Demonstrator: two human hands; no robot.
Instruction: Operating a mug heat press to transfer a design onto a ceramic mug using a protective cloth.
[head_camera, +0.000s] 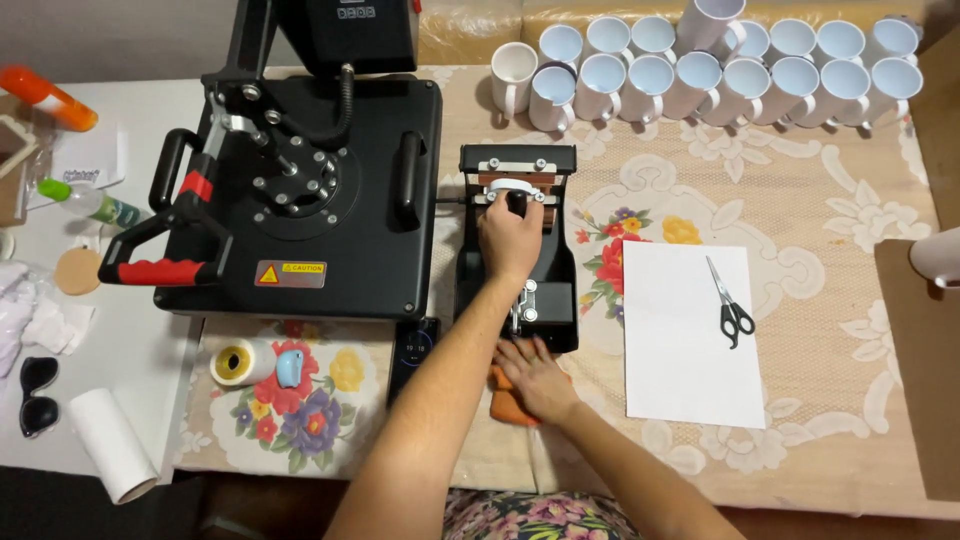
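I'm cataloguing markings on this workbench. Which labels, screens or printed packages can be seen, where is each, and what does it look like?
Warning label: front of the large black heat press, a rectangle, red and yellow.
Control panel: top of the press head, small buttons on black, cut off by the frame.
Phone screen: dark, lit, between the press and the mug press.
Printed white card: far left, beside a green-capped bottle.

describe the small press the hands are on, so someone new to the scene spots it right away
Find the big black flat heat press at the table's left. Directly to its right stands a smaller, narrow black mug press; the left hand grips its top, while the right hand rests on an orange cloth at its base. It alone clamps a white mug.
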